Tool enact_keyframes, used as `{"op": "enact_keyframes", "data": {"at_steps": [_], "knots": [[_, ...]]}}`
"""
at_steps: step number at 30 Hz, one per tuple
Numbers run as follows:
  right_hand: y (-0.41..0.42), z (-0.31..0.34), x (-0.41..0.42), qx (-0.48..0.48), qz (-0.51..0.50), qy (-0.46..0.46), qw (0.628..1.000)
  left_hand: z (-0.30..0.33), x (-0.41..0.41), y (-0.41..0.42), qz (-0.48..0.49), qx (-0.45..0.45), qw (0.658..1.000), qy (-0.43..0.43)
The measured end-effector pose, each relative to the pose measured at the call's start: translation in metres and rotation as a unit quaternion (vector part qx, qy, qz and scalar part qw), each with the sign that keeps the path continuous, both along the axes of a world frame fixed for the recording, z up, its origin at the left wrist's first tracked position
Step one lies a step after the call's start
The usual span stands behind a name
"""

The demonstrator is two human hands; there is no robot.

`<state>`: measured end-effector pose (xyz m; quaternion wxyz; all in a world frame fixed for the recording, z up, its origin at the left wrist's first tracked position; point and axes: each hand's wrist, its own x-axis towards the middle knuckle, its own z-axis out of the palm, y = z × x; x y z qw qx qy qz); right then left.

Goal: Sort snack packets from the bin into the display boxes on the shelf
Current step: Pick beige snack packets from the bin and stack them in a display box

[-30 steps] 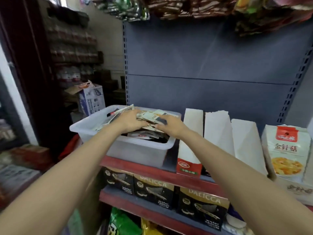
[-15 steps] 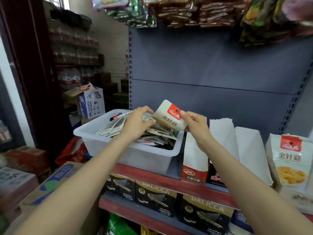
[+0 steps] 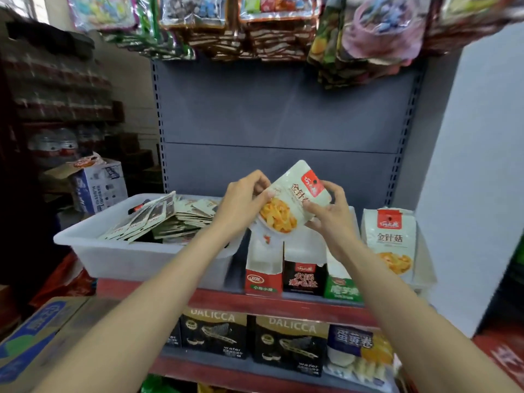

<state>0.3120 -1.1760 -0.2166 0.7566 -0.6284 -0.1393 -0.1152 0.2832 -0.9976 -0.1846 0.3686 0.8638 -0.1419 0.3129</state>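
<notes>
I hold one snack packet pinched between my left hand and right hand, above the display boxes. Long axis tilts up-right. The matching box lies to the right; right hand is nearer.

A grey perforated back panel rises behind a red-edged shelf. Hanging snack bags crowd the top. A white wall stands right; dim stacked cartons and water bottles fill the left.
</notes>
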Motion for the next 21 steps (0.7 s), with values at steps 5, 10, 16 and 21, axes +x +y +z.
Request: {"op": "enact_keyframes", "data": {"at_steps": [5, 10, 16, 21], "knots": [[-0.063, 0.001, -0.012, -0.037, -0.086, -0.046, 0.995, -0.008, 0.010, -0.062, -0.058, -0.036, 0.997, 0.032], [-0.128, 0.003, -0.013, -0.066, -0.150, -0.061, 0.985, -0.014, 0.023, -0.128, -0.128, -0.052, 0.987, 0.085], [-0.178, 0.002, 0.001, -0.099, -0.194, -0.077, 0.973, -0.024, 0.041, -0.184, -0.126, -0.054, 0.983, 0.120], [-0.190, -0.003, 0.016, -0.130, -0.201, -0.089, 0.967, -0.032, 0.053, -0.196, -0.108, -0.036, 0.985, 0.131]]}}
